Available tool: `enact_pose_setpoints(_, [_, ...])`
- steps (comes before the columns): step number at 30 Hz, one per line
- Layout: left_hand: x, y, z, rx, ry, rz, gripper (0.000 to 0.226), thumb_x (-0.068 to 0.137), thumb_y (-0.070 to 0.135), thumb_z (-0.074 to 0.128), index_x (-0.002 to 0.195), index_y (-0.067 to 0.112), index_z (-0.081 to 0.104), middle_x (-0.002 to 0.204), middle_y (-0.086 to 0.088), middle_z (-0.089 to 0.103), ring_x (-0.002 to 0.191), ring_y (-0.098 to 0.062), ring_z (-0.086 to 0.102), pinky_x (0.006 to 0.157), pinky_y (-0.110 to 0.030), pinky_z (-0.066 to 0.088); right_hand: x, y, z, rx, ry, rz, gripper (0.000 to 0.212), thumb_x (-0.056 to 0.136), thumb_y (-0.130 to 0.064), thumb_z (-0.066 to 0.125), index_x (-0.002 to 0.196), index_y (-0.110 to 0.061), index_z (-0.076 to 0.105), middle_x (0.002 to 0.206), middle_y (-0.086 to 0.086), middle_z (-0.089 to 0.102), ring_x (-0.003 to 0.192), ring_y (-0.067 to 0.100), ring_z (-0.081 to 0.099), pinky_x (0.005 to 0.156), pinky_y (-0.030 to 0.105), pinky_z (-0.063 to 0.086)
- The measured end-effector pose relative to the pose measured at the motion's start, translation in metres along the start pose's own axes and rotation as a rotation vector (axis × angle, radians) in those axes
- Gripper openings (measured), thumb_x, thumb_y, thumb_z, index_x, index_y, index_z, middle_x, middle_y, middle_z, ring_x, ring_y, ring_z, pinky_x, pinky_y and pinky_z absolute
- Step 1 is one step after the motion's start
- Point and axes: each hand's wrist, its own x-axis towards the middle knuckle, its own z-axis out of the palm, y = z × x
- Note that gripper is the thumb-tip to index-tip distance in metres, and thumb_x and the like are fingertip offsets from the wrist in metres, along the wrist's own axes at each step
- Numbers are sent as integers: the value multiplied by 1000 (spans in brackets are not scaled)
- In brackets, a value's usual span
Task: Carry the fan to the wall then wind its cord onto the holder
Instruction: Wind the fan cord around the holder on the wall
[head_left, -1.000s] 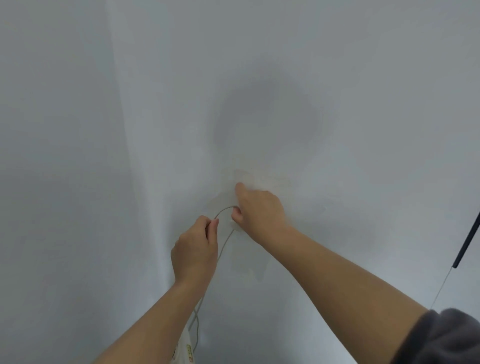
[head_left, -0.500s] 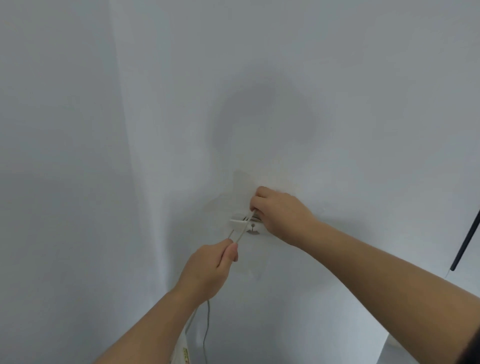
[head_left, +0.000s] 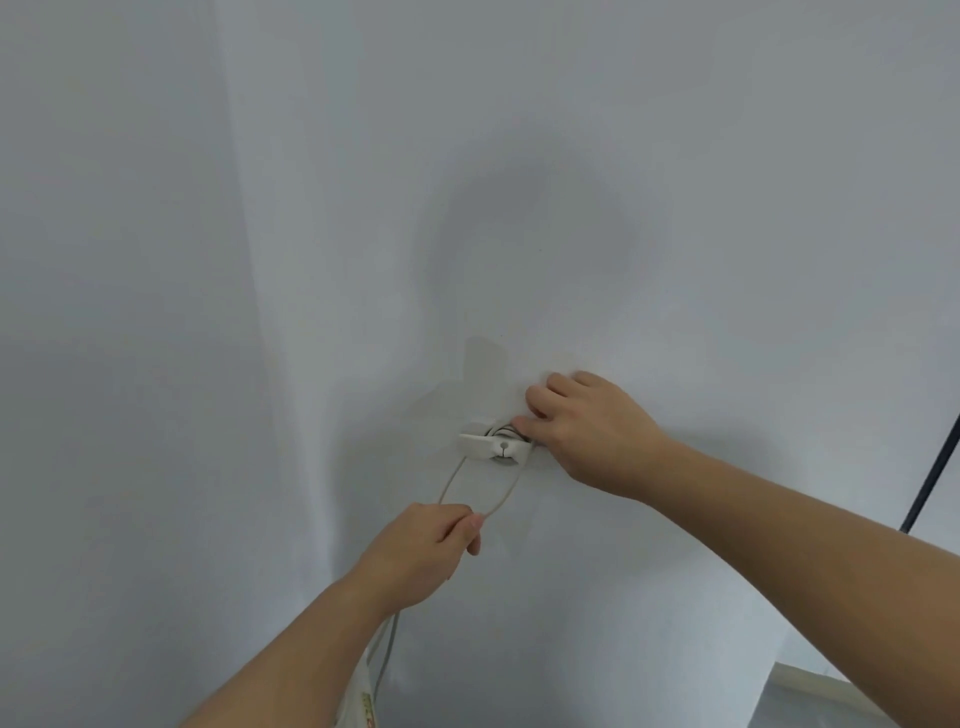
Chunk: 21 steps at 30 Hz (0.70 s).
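White wall (head_left: 208, 260) fills view. Right hand (head_left: 587, 431) curled on cord (head_left: 505, 430) turns at wall-mounted holder (head_left: 493, 444). Left hand (head_left: 431, 551) below pinches cord loop. White object (head_left: 363, 701) at bottom edge, cut off, label unreadable.

Soft, even light casts a faint rounded shadow (head_left: 524, 234) on the wall (head_left: 753, 156); the corner line bows.

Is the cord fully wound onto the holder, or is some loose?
Partly wound. Turns sit on the holder, but a loop of cord runs down to the left hand, which pinches it; more hangs below.
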Motion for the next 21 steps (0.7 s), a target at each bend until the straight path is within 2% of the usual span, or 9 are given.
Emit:
enact_pose_setpoints(2, [1, 1, 0, 8, 4, 10, 37, 97, 37, 42, 66, 25, 57, 49, 16, 53, 51, -8, 45, 61, -33, 44, 0, 0, -2, 3, -15, -2, 23, 75, -14, 50, 91, -18, 66, 82, 2, 54, 76, 26, 53, 59, 34, 41])
enact_pose_setpoints(5, [0, 8, 3, -11, -40, 21, 35, 97, 36, 42, 71, 23, 62, 49, 12, 50, 51, -8, 44, 59, -29, 40, -5, 0, -3, 1, -20, -22, 30, 80, -25, 40, 96, -18, 65, 84, 3, 54, 77, 25, 53, 59, 34, 42])
enact_pose_setpoints(8, [2, 14, 9, -177, -106, -62, 32, 98, 29, 41, 81, 21, 67, 53, 8, 53, 47, -7, 45, 53, -23, 39, -9, 0, -3, 17, -11, 10, 30, 87, -30, 39, 89, -19, 68, 79, 2, 53, 74, 24, 52, 58, 34, 42])
enact_pose_setpoints(11, [5, 14, 10, -305, -109, -140, 27, 95, 22, 47, 77, 15, 66, 56, 2, 57, 47, -12, 49, 53, -24, 42, -5, 0, -2, 27, 17, 56, 25, 91, -35, 51, 78, -21, 68, 75, 1, 52, 69, 23, 52, 56, 33, 41])
enact_pose_setpoints(15, [3, 4, 7, -342, -161, -179, 33, 97, 24, 50, 70, 12, 65, 56, 0, 59, 53, -15, 55, 58, -22, 47, -2, 1, -5, 114, -3, 80, 17, 76, -34, 77, 68, -22, 69, 71, 0, 51, 65, 23, 52, 52, 31, 41])
enact_pose_setpoints(19, [2, 1, 8, -285, -197, -154, 34, 97, 28, 49, 72, 14, 68, 53, 5, 57, 52, -11, 54, 60, -22, 44, 4, -1, -9, 159, -69, 152, 18, 71, -32, 80, 61, -22, 69, 69, -2, 54, 64, 22, 54, 51, 28, 39])
enact_pose_setpoints(21, [3, 7, 10, -233, -199, -109, 32, 97, 27, 49, 75, 16, 70, 53, 6, 54, 50, -6, 49, 56, -16, 40, 7, -3, -12, 174, -90, 165, 12, 78, -32, 74, 70, -23, 71, 76, -2, 57, 73, 22, 55, 57, 28, 38])
